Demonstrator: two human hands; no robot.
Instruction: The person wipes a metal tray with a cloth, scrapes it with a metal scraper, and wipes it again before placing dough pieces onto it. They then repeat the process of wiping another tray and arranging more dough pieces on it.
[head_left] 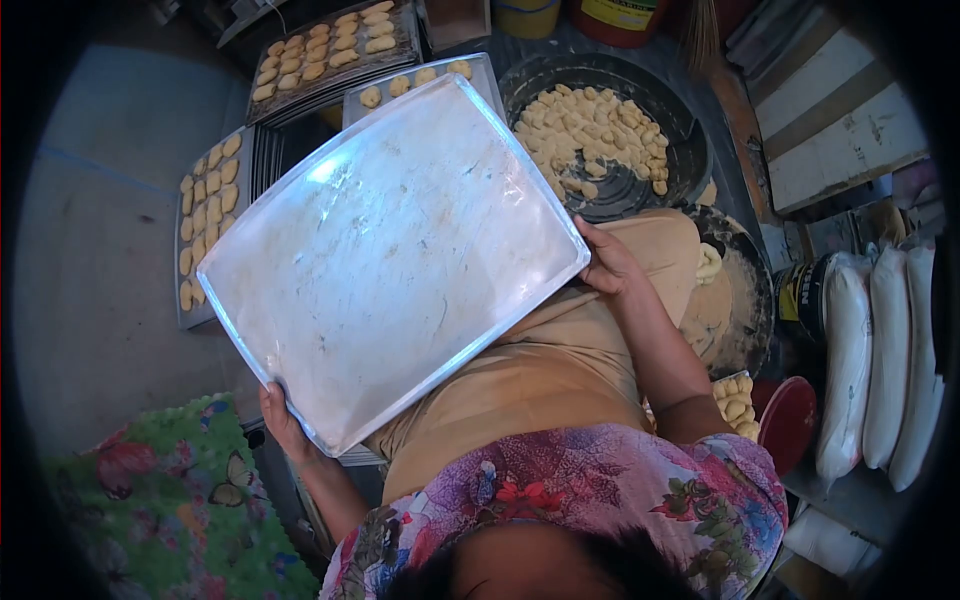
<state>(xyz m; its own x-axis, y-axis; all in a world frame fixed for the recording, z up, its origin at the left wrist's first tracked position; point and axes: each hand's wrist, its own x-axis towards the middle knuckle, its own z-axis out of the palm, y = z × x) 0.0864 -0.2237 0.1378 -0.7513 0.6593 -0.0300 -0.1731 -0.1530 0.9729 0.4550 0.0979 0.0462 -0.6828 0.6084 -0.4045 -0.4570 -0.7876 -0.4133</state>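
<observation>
Head view, nearest first: your floral shirt (600, 480) and the tan cloth (510, 385) over your lap lie under the near edge of the flat metal tray (390, 250), which you hold tilted in front of you. Your left hand (288, 428) is closed on its near left side and your right hand (610, 262) on its right-hand corner; the thumbs show at the rim, but how far the fingers bend beneath it you cannot tell from here. The tray's upper face shows scuffed metal and glare, with no dough on it. To your right, a flour-dusted pan (762, 300) holds a pale roll of dough (708, 262).

Further out, the large black pan (690, 165) has a heap of loose dough pieces (590, 125), so a good share looks still to be arranged. Past your tray's left edge, a side tray (187, 315) already carries neat rows of shaped pieces. Beyond the far edge, a partly hidden tray (487, 78) shows a few more; how full it is you cannot tell. Farthest, the top tray of a stack (262, 112) bears several rows, so that portion looks laid out
</observation>
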